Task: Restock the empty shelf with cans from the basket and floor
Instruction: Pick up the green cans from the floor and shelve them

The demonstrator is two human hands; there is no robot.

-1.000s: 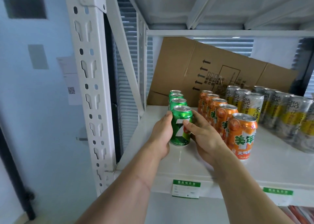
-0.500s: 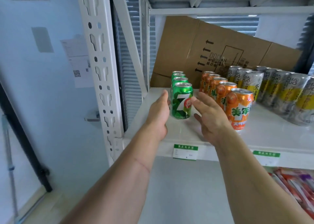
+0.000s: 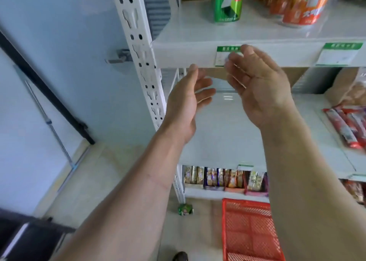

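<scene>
glossy green metal can | smooth white painted metal shelf | red plastic mesh basket | perforated white metal upright

We can read large green Chinese characters, 美年, on the orange can. Print on the green can and the green-topped shelf labels is too blurred to read.

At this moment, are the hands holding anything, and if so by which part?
Nothing is held. The left hand and right hand are both open and empty, below the green can.
</scene>
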